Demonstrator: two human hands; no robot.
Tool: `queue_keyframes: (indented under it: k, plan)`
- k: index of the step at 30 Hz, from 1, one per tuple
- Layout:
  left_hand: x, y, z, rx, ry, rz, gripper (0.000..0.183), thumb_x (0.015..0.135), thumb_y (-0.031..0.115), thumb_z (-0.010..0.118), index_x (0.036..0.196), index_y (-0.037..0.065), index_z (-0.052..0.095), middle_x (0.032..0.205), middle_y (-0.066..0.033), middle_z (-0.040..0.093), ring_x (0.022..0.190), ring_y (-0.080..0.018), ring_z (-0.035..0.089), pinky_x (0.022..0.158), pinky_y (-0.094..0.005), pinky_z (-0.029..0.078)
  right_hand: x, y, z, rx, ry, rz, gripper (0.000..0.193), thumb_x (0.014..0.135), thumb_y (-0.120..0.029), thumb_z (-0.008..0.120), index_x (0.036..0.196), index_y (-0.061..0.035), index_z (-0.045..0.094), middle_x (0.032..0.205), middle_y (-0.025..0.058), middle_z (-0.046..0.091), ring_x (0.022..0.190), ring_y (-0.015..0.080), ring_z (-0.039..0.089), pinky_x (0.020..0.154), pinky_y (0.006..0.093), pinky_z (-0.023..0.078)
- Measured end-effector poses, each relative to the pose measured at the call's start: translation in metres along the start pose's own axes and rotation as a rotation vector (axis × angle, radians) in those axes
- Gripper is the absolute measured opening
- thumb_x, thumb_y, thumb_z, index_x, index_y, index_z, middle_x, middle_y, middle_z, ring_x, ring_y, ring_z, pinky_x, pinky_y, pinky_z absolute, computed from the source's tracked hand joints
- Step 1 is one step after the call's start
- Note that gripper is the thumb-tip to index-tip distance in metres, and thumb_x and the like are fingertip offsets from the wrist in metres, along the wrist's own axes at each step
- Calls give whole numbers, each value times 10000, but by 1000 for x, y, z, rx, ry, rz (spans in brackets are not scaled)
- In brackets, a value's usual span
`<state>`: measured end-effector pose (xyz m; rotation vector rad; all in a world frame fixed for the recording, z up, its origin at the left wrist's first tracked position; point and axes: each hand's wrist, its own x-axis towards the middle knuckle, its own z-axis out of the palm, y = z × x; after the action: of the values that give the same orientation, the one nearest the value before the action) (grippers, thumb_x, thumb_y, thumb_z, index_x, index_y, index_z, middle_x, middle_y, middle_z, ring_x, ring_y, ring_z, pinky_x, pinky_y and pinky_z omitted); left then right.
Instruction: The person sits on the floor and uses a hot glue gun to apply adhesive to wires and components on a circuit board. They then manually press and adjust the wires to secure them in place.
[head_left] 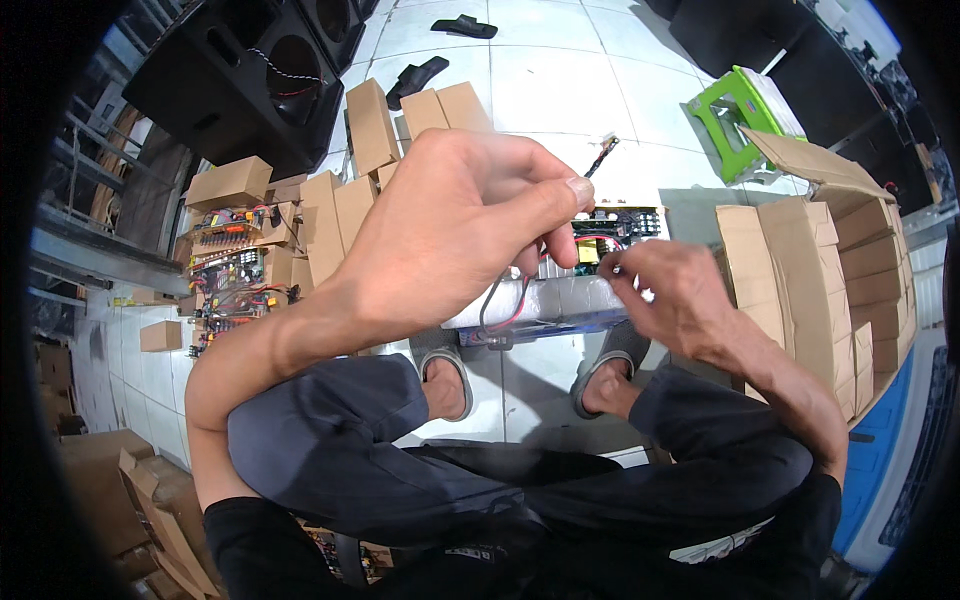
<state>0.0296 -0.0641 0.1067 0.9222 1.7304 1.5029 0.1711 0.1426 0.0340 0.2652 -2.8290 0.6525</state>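
Note:
My left hand (455,215) is raised over the work, thumb and forefinger pinching a short dark cable (601,157) whose small connector end points up and away. Below and beyond it lies a green-black circuit board (632,219) with a yellow transformer, partly hidden by my fingers. My right hand (678,292) is closed at the board's near right corner, fingertips together around something dark and too small to name. Red and black wires (521,300) hang below my left hand, across a clear plastic-wrapped bundle (570,297) in front of my feet.
Cardboard boxes (372,130) stand at the left, near stacked circuit boards (240,262). Big black speaker cabinets (225,85) fill the far left. To the right are an open carton (790,285) and a green stool (738,115). Black slippers (415,80) lie on the tiled floor.

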Motion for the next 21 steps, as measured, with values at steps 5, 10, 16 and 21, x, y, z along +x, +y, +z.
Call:
queue_keyframes:
  k: [5, 10, 16, 21]
  plan:
    - [2, 1, 4, -27, -25, -33, 253, 981, 145, 587, 1000, -92, 673, 759, -77, 695, 633, -72, 580, 573, -227, 468, 21, 7, -12, -65, 109, 194, 128, 830, -114, 750, 904, -11, 735, 847, 146, 666, 823, 301, 638, 712, 405, 514]
    - [3, 1, 4, -25, -19, -18, 265, 986, 150, 584, 996, -101, 668, 756, -79, 694, 633, -74, 588, 572, -234, 475, 39, 1, 0, -52, 62, 213, 182, 839, -181, 753, 877, -3, 741, 875, 159, 663, 915, 307, 624, 753, 426, 510]
    - [3, 2, 3, -26, -11, -16, 269, 990, 154, 581, 992, -98, 674, 751, -80, 697, 630, -70, 588, 575, -234, 477, 52, -7, 2, 2, -56, 305, 157, 860, -141, 711, 880, 13, 732, 890, 176, 663, 913, 321, 624, 784, 433, 512]
    - [3, 1, 1, -20, -12, -11, 266, 990, 157, 583, 991, -90, 680, 747, -75, 698, 624, -67, 583, 572, -225, 470, 53, 3, -1, 135, 84, 403, 154, 873, -126, 692, 887, 22, 728, 925, 200, 680, 893, 325, 639, 795, 440, 515]
